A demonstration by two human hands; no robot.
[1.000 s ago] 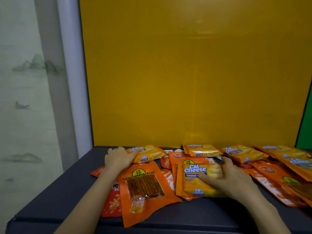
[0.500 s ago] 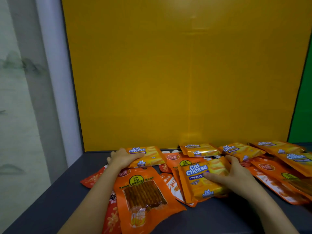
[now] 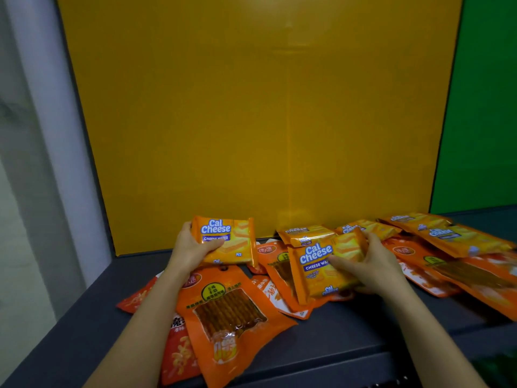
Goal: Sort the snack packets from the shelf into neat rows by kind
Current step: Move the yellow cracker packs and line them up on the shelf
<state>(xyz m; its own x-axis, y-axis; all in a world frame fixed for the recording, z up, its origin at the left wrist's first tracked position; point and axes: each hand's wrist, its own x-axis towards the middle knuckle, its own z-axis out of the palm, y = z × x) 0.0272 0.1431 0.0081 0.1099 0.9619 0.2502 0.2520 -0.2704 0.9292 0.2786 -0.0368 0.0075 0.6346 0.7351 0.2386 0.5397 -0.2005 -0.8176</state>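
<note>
- Your left hand [image 3: 190,249] grips the first Cal Cheese packet [image 3: 233,242] by its left edge, thumb curled across the front. The packet is lifted off the pile and stands nearly upright against the yellow panel [image 3: 251,121].
- At 6 o'clock of that packet, the stick-snack pouch [image 3: 226,312] lies flat on the grey shelf [image 3: 349,337]. It overlaps a red packet [image 3: 179,357] at its 7 o'clock.
- Your right hand [image 3: 372,266] grasps the second Cal Cheese packet [image 3: 319,271], thumb on the front and fingers curled round the right edge. The packet is tilted over the pile; cannot tell whether its lower edge touches.
- From 11 to 3 o'clock of that hand, loose Cal Cheese packets [image 3: 306,235] lie along the panel's foot, over orange pouches [image 3: 419,261].
- At the far right, 1 o'clock, stands a green panel [image 3: 481,107].
</note>
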